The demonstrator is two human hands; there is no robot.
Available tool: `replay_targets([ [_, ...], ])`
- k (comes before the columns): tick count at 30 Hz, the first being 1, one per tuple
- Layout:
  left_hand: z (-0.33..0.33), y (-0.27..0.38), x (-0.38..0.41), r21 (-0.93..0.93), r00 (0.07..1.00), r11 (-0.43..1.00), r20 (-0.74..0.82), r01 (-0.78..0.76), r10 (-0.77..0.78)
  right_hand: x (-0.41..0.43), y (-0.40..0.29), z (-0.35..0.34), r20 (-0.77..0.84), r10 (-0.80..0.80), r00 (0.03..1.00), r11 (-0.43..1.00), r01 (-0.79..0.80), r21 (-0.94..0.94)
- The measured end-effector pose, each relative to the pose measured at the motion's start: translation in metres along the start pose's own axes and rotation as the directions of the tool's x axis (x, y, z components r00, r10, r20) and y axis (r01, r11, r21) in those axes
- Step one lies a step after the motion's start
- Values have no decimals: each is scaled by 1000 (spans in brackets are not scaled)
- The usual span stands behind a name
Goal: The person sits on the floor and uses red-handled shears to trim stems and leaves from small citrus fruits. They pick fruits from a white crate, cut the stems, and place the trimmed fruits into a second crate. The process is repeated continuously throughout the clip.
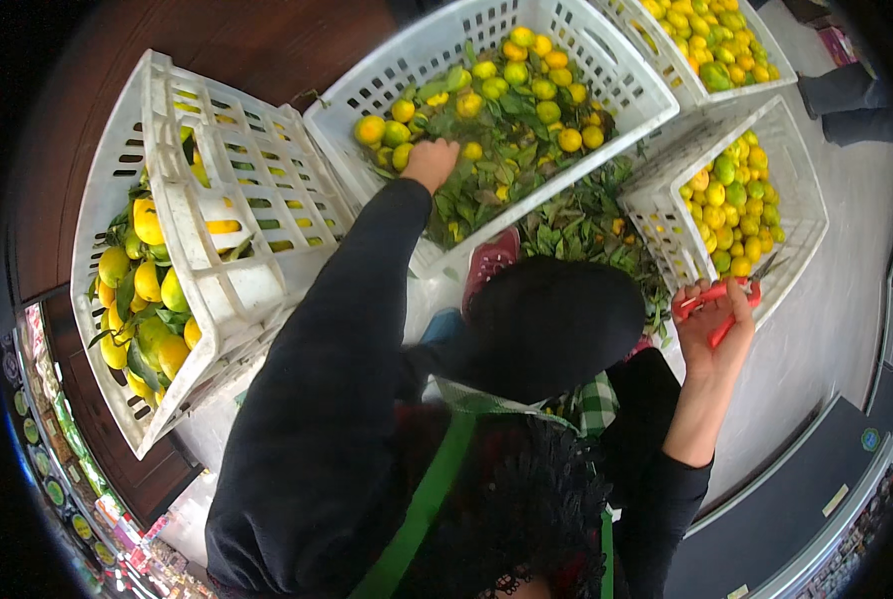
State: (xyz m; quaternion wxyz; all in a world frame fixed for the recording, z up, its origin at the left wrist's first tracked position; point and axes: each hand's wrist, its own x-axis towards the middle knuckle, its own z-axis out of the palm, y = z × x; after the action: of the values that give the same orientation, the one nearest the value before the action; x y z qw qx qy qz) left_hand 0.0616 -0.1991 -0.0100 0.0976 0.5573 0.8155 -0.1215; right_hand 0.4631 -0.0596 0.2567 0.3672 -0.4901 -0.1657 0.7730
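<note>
My left hand [433,162] reaches into a white plastic crate [551,196] standing before me. Its fingers curl down beside yellow-green mandarins [395,135] and loose green leaves [484,202]. The fingertips are hidden, so whether they grasp a fruit does not show. Palm up at the right, my right hand [712,326] holds red-handled pruning snips [725,301]. Their blades point up and right, in front of a second crate [802,202] full of mandarins [739,198].
At the left, a white crate [184,180] holds leafy mandarins [147,284]. Another filled crate [776,84] is at the upper right. Cut leaves [581,217] are heaped between crates by my red shoe [491,262]. A person's dark trouser legs [851,101] appear at far right.
</note>
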Motion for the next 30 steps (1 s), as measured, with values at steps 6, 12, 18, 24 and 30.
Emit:
replay_targets([
  [6, 1, -1, 11, -73, 1000, 997, 13, 17, -17, 0, -5, -8, 66, -3, 998, 999, 0, 53],
  [12, -80, -6, 54, -752, 975, 621, 186, 223, -124, 0, -6, -2, 37, -24, 999, 999, 23, 39],
  [18, -252, 124, 26, -687, 920, -692, -88, 222, 383, -10, -11, -6, 35, -134, 990, 990, 132, 45],
  [24, -319, 270, -23, -412, 659, -761, -388, 502, 644, -20, -27, -18, 117, -350, 929, 932, 333, 142],
  [30, -304, 329, -52, -358, 736, -740, -181, 569, 653, -29, -38, -20, 93, -454, 886, 891, 454, 19],
])
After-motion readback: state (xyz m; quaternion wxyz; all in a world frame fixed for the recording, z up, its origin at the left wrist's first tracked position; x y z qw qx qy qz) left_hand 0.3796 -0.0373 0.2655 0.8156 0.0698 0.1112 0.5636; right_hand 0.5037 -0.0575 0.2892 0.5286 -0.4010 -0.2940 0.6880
